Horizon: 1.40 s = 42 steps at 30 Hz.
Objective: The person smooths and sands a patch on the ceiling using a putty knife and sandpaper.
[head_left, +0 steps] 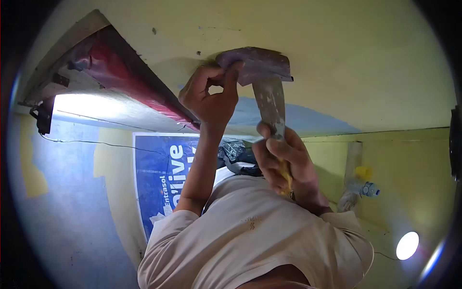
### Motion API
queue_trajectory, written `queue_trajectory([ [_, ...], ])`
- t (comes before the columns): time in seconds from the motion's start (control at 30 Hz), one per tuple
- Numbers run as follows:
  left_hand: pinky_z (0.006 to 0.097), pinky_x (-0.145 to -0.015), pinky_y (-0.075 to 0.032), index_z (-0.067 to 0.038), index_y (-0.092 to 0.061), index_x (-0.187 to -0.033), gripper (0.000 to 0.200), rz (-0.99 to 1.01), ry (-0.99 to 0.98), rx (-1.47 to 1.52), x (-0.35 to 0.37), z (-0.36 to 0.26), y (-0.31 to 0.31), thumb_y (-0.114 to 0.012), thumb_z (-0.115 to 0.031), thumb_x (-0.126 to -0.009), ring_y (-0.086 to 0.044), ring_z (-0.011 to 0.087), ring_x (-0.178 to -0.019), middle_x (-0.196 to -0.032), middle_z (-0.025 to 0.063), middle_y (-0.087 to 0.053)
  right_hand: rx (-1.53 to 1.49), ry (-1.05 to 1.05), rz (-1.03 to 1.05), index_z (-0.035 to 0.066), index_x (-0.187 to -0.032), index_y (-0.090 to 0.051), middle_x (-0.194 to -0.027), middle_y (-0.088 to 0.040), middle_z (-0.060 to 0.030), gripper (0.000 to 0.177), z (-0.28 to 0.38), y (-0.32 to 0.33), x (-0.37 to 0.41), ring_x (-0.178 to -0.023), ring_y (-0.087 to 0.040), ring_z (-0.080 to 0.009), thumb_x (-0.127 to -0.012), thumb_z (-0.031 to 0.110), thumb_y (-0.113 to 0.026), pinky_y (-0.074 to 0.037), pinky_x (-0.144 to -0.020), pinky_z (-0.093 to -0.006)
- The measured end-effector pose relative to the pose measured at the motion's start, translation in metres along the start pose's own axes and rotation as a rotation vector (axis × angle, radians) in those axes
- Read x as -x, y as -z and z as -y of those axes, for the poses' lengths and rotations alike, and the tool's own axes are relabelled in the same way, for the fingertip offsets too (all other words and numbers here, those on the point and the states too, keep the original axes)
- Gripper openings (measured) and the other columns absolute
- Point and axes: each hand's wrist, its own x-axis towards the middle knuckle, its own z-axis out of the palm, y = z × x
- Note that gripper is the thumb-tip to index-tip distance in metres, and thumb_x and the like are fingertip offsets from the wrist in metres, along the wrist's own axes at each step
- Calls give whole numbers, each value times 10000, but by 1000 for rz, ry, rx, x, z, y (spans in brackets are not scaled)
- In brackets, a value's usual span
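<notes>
My left hand (211,94) is raised at the upper middle, thumb and finger pinching the left part of a curved, dark purplish-grey piece (264,62). That piece lies against a yellow-green painted surface (351,58). Right of centre, my right hand (293,161) is wrapped round a putty knife (270,103) with a smeared metal blade and a yellowish handle. The far end of the blade meets the lower edge of the dark piece; whether it goes behind the piece is hidden.
A red and grey panel (120,72) slopes across the upper left. Behind my left arm is a blue printed banner (151,168). A plastic bottle (368,189), a wooden post (353,161) and a bright round lamp (407,245) are at the right. A thin wire (96,142) crosses the left.
</notes>
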Motion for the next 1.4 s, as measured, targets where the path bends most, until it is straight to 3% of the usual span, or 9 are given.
queue_trajectory([
  [0.17, 189, -528, -481, -31, -609, -723, 249, 15, 5, 28, 0, -1, 0, -845, 49, -735, -633, 53, -569, -654, 25, -666, -84, 38, -10, 68, -1106, -430, -536, -389, 17, 165, 6, -7, -25, -300, -403, -90, -1056, 211, -496, -353, -273, -235],
  [0.33, 183, -504, -449, -37, -603, -718, 273, 15, -73, -6, 3, 1, -6, -872, 10, -729, -629, 62, -551, -629, 31, -658, -42, -95, -342, 64, -1203, -482, -507, -362, 50, 213, -10, 7, -14, -295, -338, -63, -1046, 200, -531, -286, -280, -238],
  [0.47, 181, -504, -440, -37, -605, -720, 274, 10, -80, 17, 4, 2, -8, -875, 4, -729, -622, 62, -537, -620, 36, -660, 28, -40, -204, 3, -1312, -459, -518, -364, 38, 365, 4, 1, 2, -298, -316, -80, -999, 142, -584, -278, -291, -247],
  [0.6, 181, -511, -439, -36, -607, -732, 265, 13, -3, 82, 3, -4, -8, -867, 18, -732, -613, 59, -531, -625, 38, -663, -13, -10, -199, 2, -1297, -470, -520, -359, 39, 339, 16, -14, -14, -308, -327, -70, -1001, 129, -574, -268, -291, -246],
  [0.83, 186, -508, -436, -33, -616, -727, 247, 18, -121, 29, 10, -2, -16, -854, 27, -741, -618, 60, -535, -635, 46, -665, -56, -55, -365, 12, -1293, -462, -533, -357, 48, 319, -4, 23, 12, -317, -312, -46, -1015, 142, -552, -266, -281, -229],
  [1.0, 195, -503, -440, -31, -602, -721, 254, 40, -82, 22, 7, -1, -12, -847, 29, -747, -616, 66, -531, -636, 46, -662, 3, -66, -139, 19, -1302, -459, -529, -359, 37, 339, 16, -11, 2, -309, -324, -64, -997, 119, -571, -274, -285, -249],
  [1.13, 201, -506, -443, -31, -588, -688, 269, 29, -72, 49, 5, -4, -13, -843, 33, -745, -611, 79, -519, -634, 43, -659, 22, 53, -253, 49, -1281, -470, -540, -369, 38, 298, 10, -2, -12, -305, -319, -70, -1008, 122, -563, -261, -282, -248],
  [1.23, 205, -501, -441, -29, -589, -693, 267, 20, -128, -1, 9, -3, -18, -843, 37, -745, -608, 80, -517, -625, 47, -649, -91, -7, -429, 65, -1322, -450, -542, -349, 53, 288, -11, 27, 7, -304, -281, -53, -1051, 147, -501, -267, -274, -235],
  [1.4, 212, -490, -431, -24, -599, -700, 262, 18, -121, 34, 6, -11, -17, -850, 40, -735, -613, 86, -516, -613, 49, -641, 123, -78, -202, 60, -1299, -461, -529, -372, 38, 324, 13, 8, 19, -300, -328, -80, -998, 111, -571, -261, -278, -252],
])
